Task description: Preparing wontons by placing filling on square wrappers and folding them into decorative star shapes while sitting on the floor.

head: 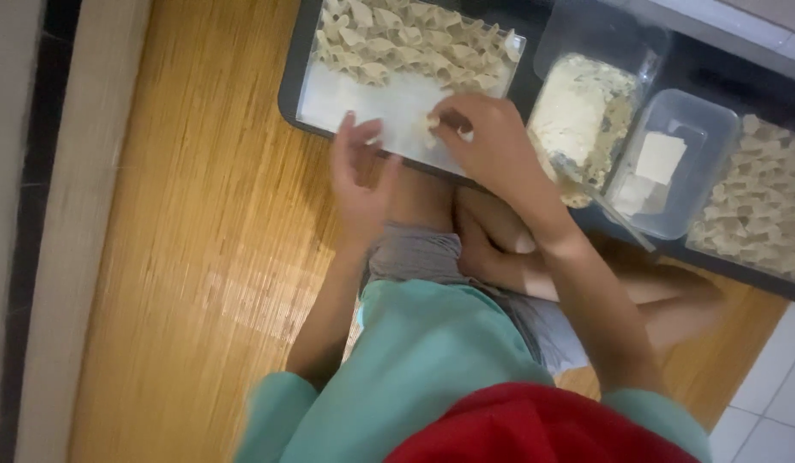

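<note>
Red cloth [535, 429] is filling the lower frame; above it the right hand [487, 141] is pinching a folded dumpling [432, 124] over the tray [346, 99] at upper centre, the left hand [359, 171] hovering open beside it.

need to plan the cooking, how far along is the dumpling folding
Done: folded dumplings fill the far half of the white-lined tray, and a second tray at right is also covered. In hand: the right hand sets a folded piece on the bare liner, with the left hand beside it. Left: the near half of the tray is bare, and filling and square wrappers remain in their tubs.
</note>
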